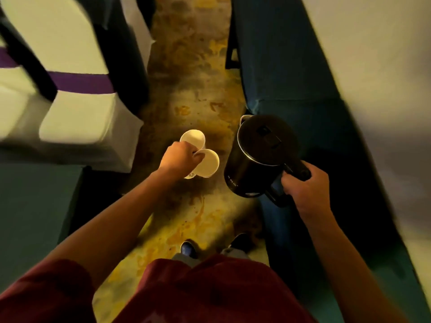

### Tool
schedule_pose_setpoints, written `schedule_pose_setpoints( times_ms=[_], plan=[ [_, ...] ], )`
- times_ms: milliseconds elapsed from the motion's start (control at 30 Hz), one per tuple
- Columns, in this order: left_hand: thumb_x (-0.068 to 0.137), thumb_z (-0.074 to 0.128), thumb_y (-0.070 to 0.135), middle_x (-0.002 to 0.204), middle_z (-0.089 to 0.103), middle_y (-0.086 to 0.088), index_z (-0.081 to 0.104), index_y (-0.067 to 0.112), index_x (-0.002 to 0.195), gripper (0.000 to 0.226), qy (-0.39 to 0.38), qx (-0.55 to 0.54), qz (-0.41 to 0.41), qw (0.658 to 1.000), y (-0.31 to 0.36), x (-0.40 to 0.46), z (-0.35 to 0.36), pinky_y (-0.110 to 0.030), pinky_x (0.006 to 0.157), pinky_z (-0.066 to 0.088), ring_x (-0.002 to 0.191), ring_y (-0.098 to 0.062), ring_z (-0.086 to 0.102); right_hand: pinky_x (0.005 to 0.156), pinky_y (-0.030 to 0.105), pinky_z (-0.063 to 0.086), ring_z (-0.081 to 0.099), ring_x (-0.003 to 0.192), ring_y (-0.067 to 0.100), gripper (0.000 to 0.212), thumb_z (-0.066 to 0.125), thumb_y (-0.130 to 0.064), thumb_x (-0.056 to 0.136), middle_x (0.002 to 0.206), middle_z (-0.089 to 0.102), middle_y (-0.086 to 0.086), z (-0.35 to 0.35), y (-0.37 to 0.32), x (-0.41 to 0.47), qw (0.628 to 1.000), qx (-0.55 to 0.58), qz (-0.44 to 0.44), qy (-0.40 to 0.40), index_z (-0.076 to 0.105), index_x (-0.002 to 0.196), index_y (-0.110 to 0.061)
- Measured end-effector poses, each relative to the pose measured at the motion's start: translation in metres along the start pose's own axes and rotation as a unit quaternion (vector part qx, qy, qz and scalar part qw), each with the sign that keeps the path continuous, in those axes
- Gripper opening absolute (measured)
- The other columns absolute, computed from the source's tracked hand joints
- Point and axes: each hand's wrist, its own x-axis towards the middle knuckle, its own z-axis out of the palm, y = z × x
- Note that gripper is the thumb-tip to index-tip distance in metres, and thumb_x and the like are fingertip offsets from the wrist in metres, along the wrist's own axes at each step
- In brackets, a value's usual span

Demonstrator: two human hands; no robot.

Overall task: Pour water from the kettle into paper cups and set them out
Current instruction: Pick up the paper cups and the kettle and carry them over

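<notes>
Overhead, left hand (pixel 178 158): fingers pinching the rims of two white paper cups (pixel 200 155), held side by side above the patterned yellow-brown carpet (pixel 186 73).
Right hand (pixel 303 187): fingers curled round the handle of the black electric kettle (pixel 258 157), upright, lid closed, just right of the cups.

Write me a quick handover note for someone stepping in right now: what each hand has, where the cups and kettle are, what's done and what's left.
Left hand: pinches two white paper cups together by their rims, held over the patterned floor in the aisle.
Right hand: grips the handle of the black kettle, upright, lid closed, just right of the cups.
Done: cups and kettle are both in hand. Whether the cups hold water cannot be told from here.
Left: no pouring is under way; fill the cups and set them out. No cup is visible on the blue-draped table at the right.
</notes>
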Motion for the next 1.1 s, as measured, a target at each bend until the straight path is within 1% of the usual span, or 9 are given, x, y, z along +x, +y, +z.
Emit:
schedule_pose_setpoints(
  times_ms=[67, 100, 233, 300, 367, 567, 833, 1000, 1100],
  plan=[
    [0.09, 0.067, 0.041, 0.106, 0.075, -0.012, 0.075, 0.012, 0.109, 0.036, 0.022, -0.007, -0.025, 0.999, -0.034, -0.013, -0.017, -0.026, 0.063, 0.045, 0.087, -0.025, 0.071, 0.049, 0.015, 0.04, 0.048, 0.052, 0.006, 0.019, 0.063, -0.019, 0.069, 0.058, 0.051, 0.002, 0.03, -0.018, -0.002, 0.999, -0.001, -0.017, -0.032, 0.054, 0.066, -0.003],
    [0.09, 0.067, 0.041, 0.107, 0.075, -0.011, 0.074, 0.012, 0.11, 0.037, 0.032, -0.01, -0.038, 0.999, -0.048, -0.02, -0.022, -0.026, 0.063, 0.045, 0.085, -0.023, 0.07, 0.047, 0.015, 0.039, 0.047, 0.051, 0.006, 0.017, 0.061, -0.02, 0.067, 0.058, 0.051, 0.002, 0.043, -0.026, -0.003, 0.999, 0.001, -0.028, -0.045, 0.053, 0.064, -0.005],
    [0.089, 0.065, 0.045, 0.103, 0.076, -0.007, 0.077, 0.016, 0.105, 0.035, 0.068, -0.016, -0.113, 0.991, -0.103, -0.055, -0.049, -0.025, 0.062, 0.046, 0.074, -0.012, 0.061, 0.05, 0.028, 0.038, 0.048, 0.051, 0.011, 0.009, 0.063, -0.019, 0.063, 0.052, 0.052, -0.004, 0.098, -0.052, -0.007, 0.992, 0.015, -0.052, -0.115, 0.057, 0.057, -0.02],
    [0.089, 0.065, 0.045, 0.097, 0.077, -0.007, 0.078, 0.016, 0.101, 0.034, 0.087, -0.023, -0.149, 0.985, -0.123, -0.073, -0.056, -0.025, 0.061, 0.049, 0.071, -0.014, 0.062, 0.051, 0.03, 0.038, 0.049, 0.05, 0.014, 0.008, 0.063, -0.026, 0.059, 0.05, 0.052, -0.007, 0.119, -0.063, -0.005, 0.986, 0.019, -0.062, -0.155, 0.058, 0.053, -0.026],
    [0.09, 0.065, 0.044, 0.094, 0.077, -0.009, 0.078, 0.014, 0.1, 0.034, 0.103, -0.029, -0.189, 0.976, -0.138, -0.095, -0.062, -0.028, 0.063, 0.054, 0.072, -0.02, 0.067, 0.052, 0.033, 0.04, 0.051, 0.051, 0.019, 0.009, 0.063, -0.03, 0.057, 0.051, 0.053, -0.003, 0.141, -0.07, -0.006, 0.976, 0.025, -0.082, -0.199, 0.057, 0.054, -0.023],
    [0.09, 0.063, 0.04, 0.093, 0.075, -0.015, 0.079, 0.011, 0.098, 0.034, 0.155, -0.053, -0.3, 0.94, -0.183, -0.158, -0.08, -0.042, 0.074, 0.059, 0.083, -0.033, 0.069, 0.051, 0.037, 0.04, 0.047, 0.048, 0.016, 0.012, 0.064, -0.025, 0.064, 0.048, 0.051, -0.009, 0.209, -0.084, -0.01, 0.938, 0.027, -0.136, -0.317, 0.058, 0.055, -0.025],
    [0.093, 0.059, 0.041, 0.085, 0.074, -0.011, 0.079, 0.015, 0.093, 0.033, 0.185, -0.076, -0.384, 0.902, -0.253, -0.241, -0.095, -0.036, 0.066, 0.059, 0.073, -0.027, 0.068, 0.046, 0.032, 0.034, 0.041, 0.043, 0.016, 0.013, 0.063, -0.024, 0.06, 0.043, 0.047, -0.007, 0.299, -0.109, -0.064, 0.901, 0.001, -0.176, -0.396, 0.055, 0.051, -0.028],
    [0.094, 0.058, 0.04, 0.087, 0.074, -0.013, 0.079, 0.012, 0.093, 0.035, 0.18, -0.044, -0.388, 0.903, -0.311, -0.283, -0.11, -0.031, 0.062, 0.051, 0.075, -0.032, 0.069, 0.046, 0.034, 0.035, 0.042, 0.044, 0.018, 0.011, 0.064, -0.022, 0.062, 0.044, 0.047, -0.007, 0.348, -0.116, -0.111, 0.9, 0.006, -0.171, -0.402, 0.057, 0.054, -0.025],
    [0.094, 0.058, 0.039, 0.09, 0.075, -0.012, 0.078, 0.012, 0.095, 0.034, 0.17, -0.036, -0.378, 0.909, -0.347, -0.307, -0.123, -0.034, 0.065, 0.056, 0.076, -0.031, 0.07, 0.047, 0.034, 0.035, 0.042, 0.044, 0.017, 0.013, 0.066, -0.021, 0.064, 0.044, 0.048, -0.008, 0.379, -0.12, -0.147, 0.912, 0.018, -0.155, -0.379, 0.058, 0.055, -0.025]
  ],
)
